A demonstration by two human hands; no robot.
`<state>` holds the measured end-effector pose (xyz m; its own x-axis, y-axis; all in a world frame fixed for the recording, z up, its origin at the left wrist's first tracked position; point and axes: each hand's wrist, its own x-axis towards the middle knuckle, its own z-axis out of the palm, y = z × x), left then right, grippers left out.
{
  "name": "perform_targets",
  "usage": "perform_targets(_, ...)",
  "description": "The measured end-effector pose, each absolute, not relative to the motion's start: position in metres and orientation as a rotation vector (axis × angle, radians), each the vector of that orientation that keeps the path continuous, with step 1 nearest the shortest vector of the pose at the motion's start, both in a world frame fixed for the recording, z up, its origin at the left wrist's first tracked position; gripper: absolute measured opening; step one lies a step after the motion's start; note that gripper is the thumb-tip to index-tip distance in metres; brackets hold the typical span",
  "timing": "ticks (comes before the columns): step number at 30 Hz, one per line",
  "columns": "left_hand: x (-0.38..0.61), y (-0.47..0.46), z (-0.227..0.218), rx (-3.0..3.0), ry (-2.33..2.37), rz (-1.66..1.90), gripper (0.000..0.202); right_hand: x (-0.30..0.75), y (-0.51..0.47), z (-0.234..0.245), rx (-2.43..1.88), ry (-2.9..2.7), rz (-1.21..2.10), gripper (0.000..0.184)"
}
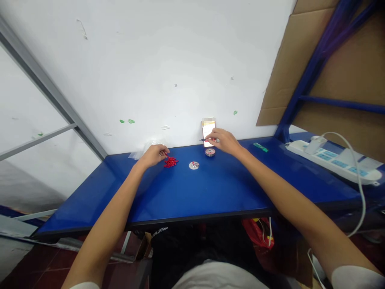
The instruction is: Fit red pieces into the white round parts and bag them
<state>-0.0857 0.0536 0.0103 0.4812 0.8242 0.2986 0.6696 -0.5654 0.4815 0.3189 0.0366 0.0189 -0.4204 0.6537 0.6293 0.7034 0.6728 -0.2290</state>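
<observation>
Against the back wall, on a blue table (210, 192), both hands work far from the camera. The left hand (154, 154) rests at the edge of a small heap of red pieces (171, 162), its fingertips drawn together and seemingly pinching one of them, though the view is too small to be sure of a piece between them. The right hand (226, 141) pinches a thin blue tool (206, 139), probably tweezers or a pen, with its tip pointing left, just above a small round spool (210, 152). Between the heap and the spool lies a white disc (194, 165) with a bit of red on it. A phone (208, 131) leans upright against the wall behind the right hand. Off to the right lie a green item (260, 147) and a power strip (331, 159) with a white cable; clear plastic (144, 149) sits behind the left hand.

The step in hand looks like picking single red pieces and setting them on the disc with the tool. To do it well, I would judge that the left fingers should lift one piece clear of the heap without dragging others along, that the tool should take it near one end, and that both wrists should rest on the table for steadiness. The disc is light and may slide if pushed, so the placing should come from above.
</observation>
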Motion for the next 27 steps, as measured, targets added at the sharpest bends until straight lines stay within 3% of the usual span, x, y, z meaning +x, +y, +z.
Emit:
perform_targets(5, -0.081, 0.048, 0.016, 2.497, 1.283, 0.712, 0.019, 0.303, 0.027, 0.016, -1.120, -2.107, 0.075, 0.024)
perform_targets(9, -0.071, 0.039, 0.018, 2.494, 1.273, 0.880, 0.021, 0.287, 0.023, 0.005, -0.990, -2.022, 0.436, 0.023)
perform_targets(20, -0.045, 0.024, 0.014, 1.982, 1.102, 1.045, 0.027, 0.247, 0.012, -0.012, -0.859, -1.771, 0.924, 0.027)
perform_targets(27, -0.029, 0.021, 0.001, 1.962, 1.037, 1.118, 0.032, 0.234, 0.010, -0.020, -0.881, -1.639, 0.950, 0.019)
